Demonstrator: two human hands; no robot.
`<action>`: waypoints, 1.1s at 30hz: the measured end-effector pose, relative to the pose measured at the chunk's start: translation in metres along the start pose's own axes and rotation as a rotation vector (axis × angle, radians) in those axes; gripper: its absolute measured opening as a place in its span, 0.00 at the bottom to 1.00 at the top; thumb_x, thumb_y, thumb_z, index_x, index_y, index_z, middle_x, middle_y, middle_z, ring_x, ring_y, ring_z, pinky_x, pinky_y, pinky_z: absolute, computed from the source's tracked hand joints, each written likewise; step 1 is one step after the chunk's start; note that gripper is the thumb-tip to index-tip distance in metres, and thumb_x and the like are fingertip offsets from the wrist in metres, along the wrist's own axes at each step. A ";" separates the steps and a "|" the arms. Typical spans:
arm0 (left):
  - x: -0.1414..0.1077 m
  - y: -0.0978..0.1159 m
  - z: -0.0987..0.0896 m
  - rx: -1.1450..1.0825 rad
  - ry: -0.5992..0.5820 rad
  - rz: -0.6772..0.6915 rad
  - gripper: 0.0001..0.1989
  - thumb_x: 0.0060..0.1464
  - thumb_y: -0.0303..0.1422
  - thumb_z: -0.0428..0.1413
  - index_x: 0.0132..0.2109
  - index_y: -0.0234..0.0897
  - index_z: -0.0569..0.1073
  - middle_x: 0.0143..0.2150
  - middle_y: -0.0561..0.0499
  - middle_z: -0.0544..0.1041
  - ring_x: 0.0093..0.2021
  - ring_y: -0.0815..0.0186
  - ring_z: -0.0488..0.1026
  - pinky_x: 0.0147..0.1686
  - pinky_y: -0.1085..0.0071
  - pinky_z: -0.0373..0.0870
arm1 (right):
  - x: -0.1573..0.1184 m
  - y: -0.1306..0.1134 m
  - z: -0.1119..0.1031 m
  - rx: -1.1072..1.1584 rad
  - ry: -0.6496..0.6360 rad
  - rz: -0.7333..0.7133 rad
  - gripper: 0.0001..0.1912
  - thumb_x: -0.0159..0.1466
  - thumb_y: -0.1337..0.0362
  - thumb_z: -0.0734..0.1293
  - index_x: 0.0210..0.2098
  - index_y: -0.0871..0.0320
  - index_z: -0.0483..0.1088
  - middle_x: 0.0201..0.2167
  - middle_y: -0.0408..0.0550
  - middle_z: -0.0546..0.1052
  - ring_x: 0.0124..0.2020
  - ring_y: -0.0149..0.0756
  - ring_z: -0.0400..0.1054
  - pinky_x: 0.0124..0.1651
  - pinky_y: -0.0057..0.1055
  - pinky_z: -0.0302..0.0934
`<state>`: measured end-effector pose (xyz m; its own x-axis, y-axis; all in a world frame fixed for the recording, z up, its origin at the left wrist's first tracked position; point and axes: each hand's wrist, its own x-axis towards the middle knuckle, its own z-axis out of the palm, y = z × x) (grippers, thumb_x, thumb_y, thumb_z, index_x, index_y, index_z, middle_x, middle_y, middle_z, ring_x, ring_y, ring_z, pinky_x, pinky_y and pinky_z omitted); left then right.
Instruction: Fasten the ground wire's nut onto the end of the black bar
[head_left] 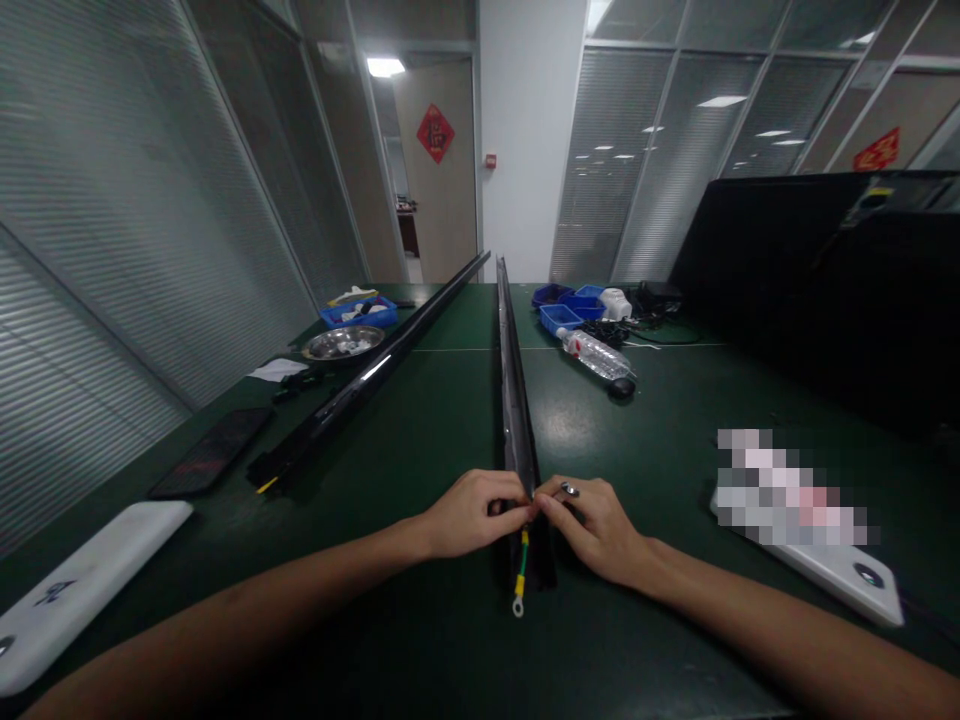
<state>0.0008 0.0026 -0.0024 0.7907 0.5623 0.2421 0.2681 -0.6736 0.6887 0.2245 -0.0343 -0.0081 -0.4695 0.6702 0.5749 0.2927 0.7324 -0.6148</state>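
A long black channel-shaped strip [516,400] runs away from me down the middle of the table. Over its near end my left hand [480,512] is closed in a pinch, on a short yellow-and-green wire [525,552] that comes out below the fingertips. The wire ends in a ring terminal [518,606] pointing towards me. My right hand [592,520], wearing a ring, also pinches at the same spot, its fingertips against the left ones; what it grips is hidden. A second black strip [375,370] lies to the left, with a yellow tip at its near end.
At the left are a white device [90,600], a black flat panel [214,455], a metal dish [343,343] and a blue tray [367,313]. Rightward lie a plastic bottle [596,353], blue bins [561,318], another white device [840,575] and a large black screen [817,290].
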 end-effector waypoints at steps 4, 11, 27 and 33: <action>0.000 0.000 0.000 0.006 -0.001 -0.005 0.15 0.71 0.37 0.52 0.38 0.33 0.76 0.37 0.50 0.74 0.36 0.68 0.72 0.39 0.74 0.67 | -0.002 -0.002 0.002 -0.024 0.028 0.022 0.12 0.76 0.65 0.61 0.38 0.59 0.74 0.30 0.46 0.78 0.29 0.33 0.74 0.36 0.28 0.65; -0.001 0.000 0.000 0.016 0.006 0.002 0.15 0.71 0.37 0.52 0.39 0.33 0.77 0.36 0.50 0.74 0.35 0.69 0.71 0.37 0.75 0.66 | -0.002 -0.001 0.001 -0.024 0.022 -0.011 0.13 0.76 0.65 0.60 0.38 0.59 0.74 0.30 0.46 0.77 0.29 0.33 0.73 0.35 0.28 0.65; 0.000 0.000 -0.001 0.046 -0.003 -0.016 0.13 0.70 0.35 0.53 0.38 0.33 0.76 0.36 0.51 0.73 0.34 0.69 0.70 0.36 0.75 0.65 | -0.002 -0.003 0.003 -0.013 0.027 0.013 0.13 0.76 0.65 0.61 0.37 0.60 0.73 0.29 0.46 0.77 0.28 0.33 0.73 0.34 0.28 0.65; -0.001 0.002 -0.002 0.038 -0.005 -0.003 0.14 0.71 0.36 0.53 0.39 0.33 0.76 0.37 0.51 0.73 0.34 0.69 0.70 0.36 0.76 0.65 | -0.002 -0.003 0.000 -0.027 0.014 -0.014 0.13 0.76 0.65 0.61 0.37 0.60 0.74 0.30 0.47 0.78 0.28 0.33 0.73 0.34 0.28 0.65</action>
<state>-0.0001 0.0015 -0.0002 0.7928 0.5618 0.2365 0.2910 -0.6898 0.6630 0.2248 -0.0377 -0.0074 -0.4624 0.6612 0.5908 0.3086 0.7447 -0.5918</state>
